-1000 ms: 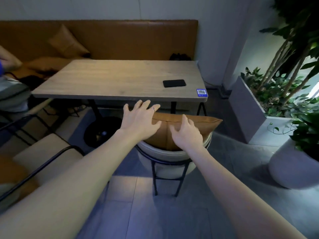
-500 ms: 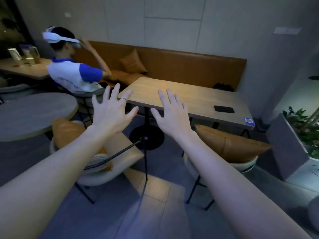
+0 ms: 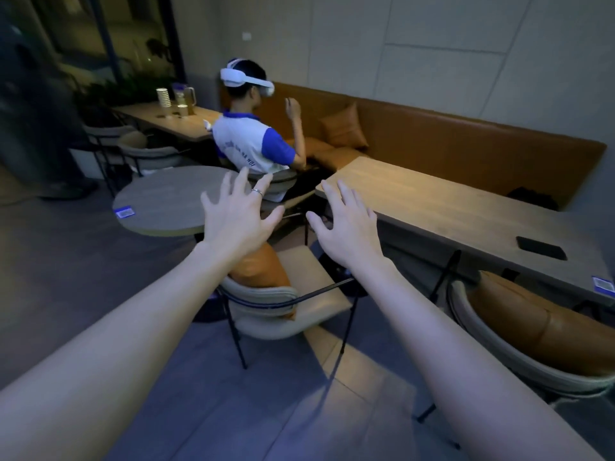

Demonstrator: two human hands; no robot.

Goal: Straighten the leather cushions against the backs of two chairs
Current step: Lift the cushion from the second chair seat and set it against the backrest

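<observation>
Now | left hand (image 3: 238,224), right hand (image 3: 346,227) spread, empty | above cushion (image 3: 263,269)

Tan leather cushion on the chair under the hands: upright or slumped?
Upright: the tan leather cushion stands on edge against the cream chair back; its top is hidden by the left wrist.

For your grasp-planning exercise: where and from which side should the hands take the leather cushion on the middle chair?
Grip the cushion by its exposed upper edge, one open hand and the other at each end, coming from above. The curved chair back hides its lower part.
</observation>
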